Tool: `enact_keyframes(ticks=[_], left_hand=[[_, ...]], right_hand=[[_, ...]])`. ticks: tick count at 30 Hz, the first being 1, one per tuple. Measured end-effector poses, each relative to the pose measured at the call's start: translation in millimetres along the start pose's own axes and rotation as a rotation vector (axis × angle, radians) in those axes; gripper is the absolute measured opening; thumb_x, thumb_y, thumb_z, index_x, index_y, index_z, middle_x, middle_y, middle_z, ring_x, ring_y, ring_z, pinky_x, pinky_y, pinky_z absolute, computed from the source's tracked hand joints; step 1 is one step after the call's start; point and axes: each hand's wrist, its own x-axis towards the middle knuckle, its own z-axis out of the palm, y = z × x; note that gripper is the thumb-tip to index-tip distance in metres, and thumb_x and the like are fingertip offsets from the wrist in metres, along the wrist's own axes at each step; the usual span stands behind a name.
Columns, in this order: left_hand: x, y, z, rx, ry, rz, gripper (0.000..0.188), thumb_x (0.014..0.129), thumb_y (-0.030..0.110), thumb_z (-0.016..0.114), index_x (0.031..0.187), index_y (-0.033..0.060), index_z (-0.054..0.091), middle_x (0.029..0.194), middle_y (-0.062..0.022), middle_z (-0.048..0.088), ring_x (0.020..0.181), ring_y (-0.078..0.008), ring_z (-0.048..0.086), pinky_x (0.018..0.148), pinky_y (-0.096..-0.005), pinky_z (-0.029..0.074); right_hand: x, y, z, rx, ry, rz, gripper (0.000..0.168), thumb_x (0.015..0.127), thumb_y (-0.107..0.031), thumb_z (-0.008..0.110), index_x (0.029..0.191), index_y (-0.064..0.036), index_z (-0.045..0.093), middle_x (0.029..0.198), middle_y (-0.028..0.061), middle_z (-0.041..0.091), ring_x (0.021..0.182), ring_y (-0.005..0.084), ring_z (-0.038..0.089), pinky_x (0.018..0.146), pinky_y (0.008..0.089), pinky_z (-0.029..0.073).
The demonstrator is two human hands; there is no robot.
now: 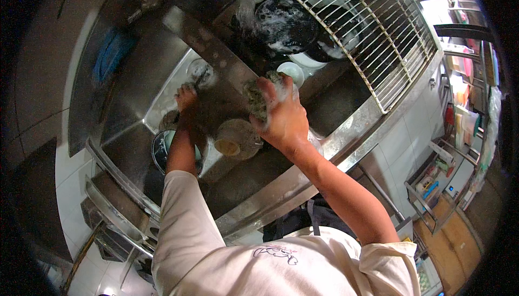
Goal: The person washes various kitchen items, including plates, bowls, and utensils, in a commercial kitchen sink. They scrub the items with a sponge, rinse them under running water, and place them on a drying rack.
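Note:
My right hand grips a soapy green scouring pad above the divider of a double-basin stainless steel sink. My left hand reaches down into the left basin, beside a round, foamy item; blur and shadow hide whether the fingers hold it. Below the hands in that basin lies a round container. A dark-rimmed bowl or pot is partly covered by my left forearm. Just beyond my right hand, a small white bowl sits near a soapy black pan.
A wire rack lies across the right basin, over part of another dark pan. The sink's steel front edge runs between my body and the basins. Blue cloth or plastic is at the left. Shelving with containers stands far right.

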Motion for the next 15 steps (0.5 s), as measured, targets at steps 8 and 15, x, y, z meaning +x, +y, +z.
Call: enact_keyframes(ticks=[8, 15], left_hand=[[-12, 9, -63, -0.974, 0.249, 0.04, 0.046, 0.098, 0.008, 0.049, 0.139, -0.0063, 0.035, 0.115, -0.0267, 0.061, 0.103, -0.0409, 0.063, 0.092, -0.0485, 0.049], [-72, -5, -157, -1.692, 0.602, -0.38, 0.028, 0.098, 0.03, 0.062, 0.095, 0.0041, 0.053, 0.074, -0.0048, 0.057, 0.062, -0.019, 0.056, 0.056, -0.0336, 0.046]], right_hand=[[-2, 3, 3, -0.052, 0.033, -0.033, 0.077, 0.071, -0.03, 0.079, 0.138, -0.025, 0.042, 0.143, 0.0227, 0.035, 0.12, 0.0457, 0.051, 0.091, 0.05, 0.053], [-7, -3, 4, -0.185, 0.011, -0.026, 0.082, 0.072, -0.034, 0.079, 0.142, -0.024, 0.038, 0.149, 0.0276, 0.03, 0.123, 0.0474, 0.05, 0.096, 0.0492, 0.051]])
